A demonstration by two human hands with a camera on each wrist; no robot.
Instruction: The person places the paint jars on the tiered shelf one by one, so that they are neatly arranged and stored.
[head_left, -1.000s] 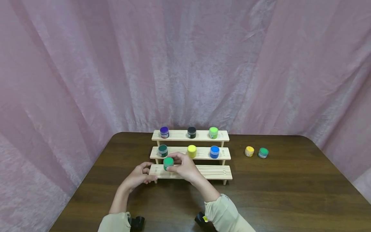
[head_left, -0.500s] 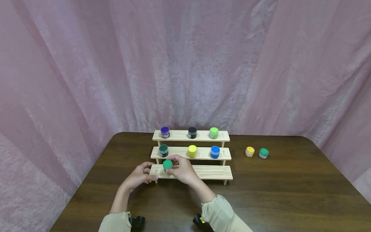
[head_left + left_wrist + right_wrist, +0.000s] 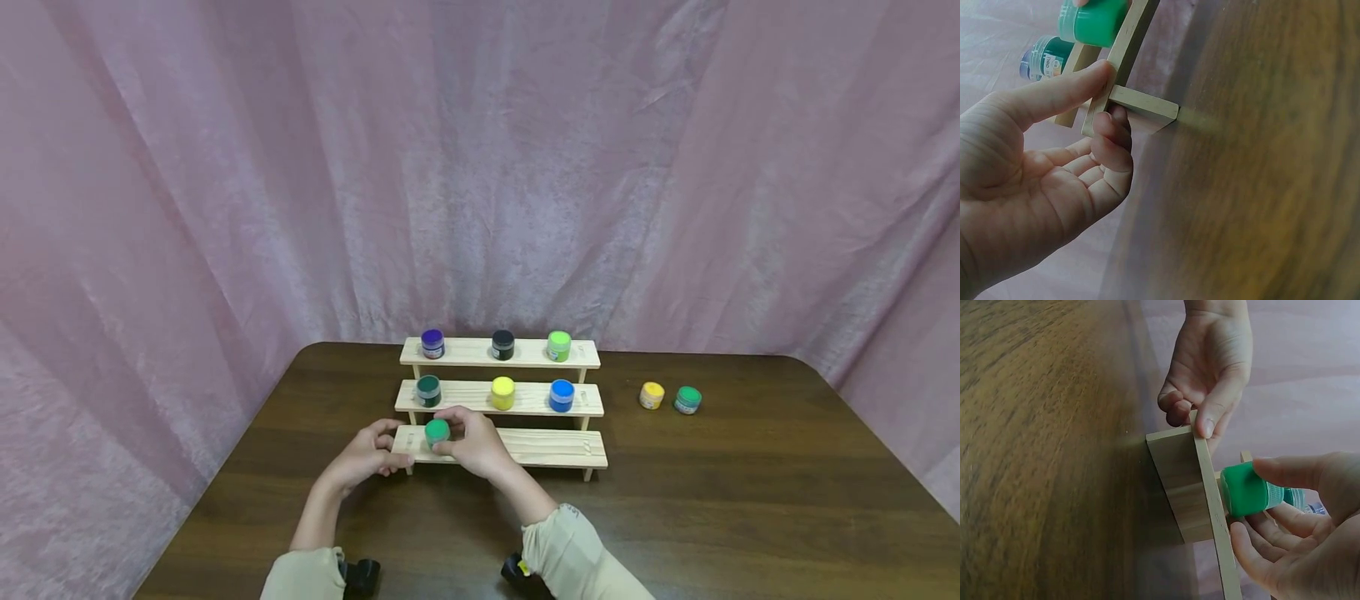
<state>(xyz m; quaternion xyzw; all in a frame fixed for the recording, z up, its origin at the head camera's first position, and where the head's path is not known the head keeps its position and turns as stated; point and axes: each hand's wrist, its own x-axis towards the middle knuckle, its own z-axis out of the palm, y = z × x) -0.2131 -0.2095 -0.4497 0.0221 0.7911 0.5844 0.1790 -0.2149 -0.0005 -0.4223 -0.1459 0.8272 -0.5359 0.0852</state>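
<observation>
A three-tier wooden rack (image 3: 517,447) stands on the table. My left hand (image 3: 367,456) grips the left end of its lowest shelf, thumb on top and curled fingers beneath, as the left wrist view shows. A green paint jar (image 3: 1244,489) sits upright at the left of that lowest shelf, and my right hand (image 3: 476,445) holds it between thumb and fingers. On the middle shelf stand a dark green jar (image 3: 428,391), a yellow jar (image 3: 502,393) and a blue jar (image 3: 562,396). The top shelf bears a purple jar (image 3: 432,343), a black jar (image 3: 502,344) and a light green jar (image 3: 558,346).
Right of the rack, an orange-yellow jar (image 3: 652,395) and another green jar (image 3: 687,400) stand on the brown wooden table (image 3: 750,483). A pink curtain (image 3: 480,167) hangs behind the table's far edge.
My right hand has lowered the green jar onto the lowest shelf and still holds it. The left hand keeps its grip on the rack. The head view has shifted slightly.
</observation>
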